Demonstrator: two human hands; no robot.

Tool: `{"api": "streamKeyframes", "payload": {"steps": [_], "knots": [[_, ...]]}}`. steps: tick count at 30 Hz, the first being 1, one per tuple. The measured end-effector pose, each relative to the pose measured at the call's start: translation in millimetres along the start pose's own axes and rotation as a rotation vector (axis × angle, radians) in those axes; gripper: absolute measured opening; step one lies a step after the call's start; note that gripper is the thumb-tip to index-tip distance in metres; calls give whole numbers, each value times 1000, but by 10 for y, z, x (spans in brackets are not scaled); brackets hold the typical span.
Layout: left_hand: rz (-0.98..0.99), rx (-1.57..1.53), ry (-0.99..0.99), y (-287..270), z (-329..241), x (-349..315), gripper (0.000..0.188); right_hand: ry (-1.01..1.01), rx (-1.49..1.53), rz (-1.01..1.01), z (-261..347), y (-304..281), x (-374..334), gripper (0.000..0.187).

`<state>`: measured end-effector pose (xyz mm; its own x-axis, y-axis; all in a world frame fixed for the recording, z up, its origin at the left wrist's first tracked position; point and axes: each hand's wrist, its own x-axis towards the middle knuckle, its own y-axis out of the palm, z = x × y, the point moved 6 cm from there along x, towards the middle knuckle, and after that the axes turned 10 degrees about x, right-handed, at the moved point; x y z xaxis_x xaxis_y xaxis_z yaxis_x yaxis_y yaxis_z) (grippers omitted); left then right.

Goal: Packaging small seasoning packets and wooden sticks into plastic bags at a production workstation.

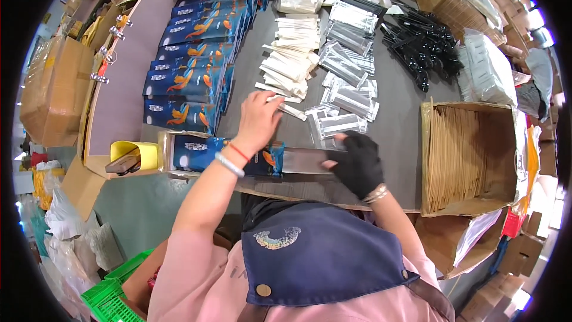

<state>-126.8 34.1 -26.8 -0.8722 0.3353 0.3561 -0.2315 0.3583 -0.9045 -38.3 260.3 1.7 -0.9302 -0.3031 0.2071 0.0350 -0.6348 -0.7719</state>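
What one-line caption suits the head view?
Left hand at white packets, gloved right hand near clear packets, overlapping blue pouches.

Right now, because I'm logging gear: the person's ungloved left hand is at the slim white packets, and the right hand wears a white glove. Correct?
Not quite: the head view shows the right hand wearing a black glove, not white. The ungloved left hand is indeed at the slim white packets.

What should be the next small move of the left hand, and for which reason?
Probably the left hand should pinch the nearest white strip and lift it clear, because the hand is right at that strip, which lies at the near end of the row of white strips. Whether the fingers grip it already, I cannot tell.
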Motion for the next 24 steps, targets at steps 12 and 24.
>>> {"api": "streamKeyframes", "payload": {"steps": [12,24], "knots": [[8,95,202,84,127,259,12,787,-339,-623,-1993,-1660,-2009,36],[13,13,246,-18,42,231,12,938,-355,-426,-1991,-1580,-1741,20]]}}
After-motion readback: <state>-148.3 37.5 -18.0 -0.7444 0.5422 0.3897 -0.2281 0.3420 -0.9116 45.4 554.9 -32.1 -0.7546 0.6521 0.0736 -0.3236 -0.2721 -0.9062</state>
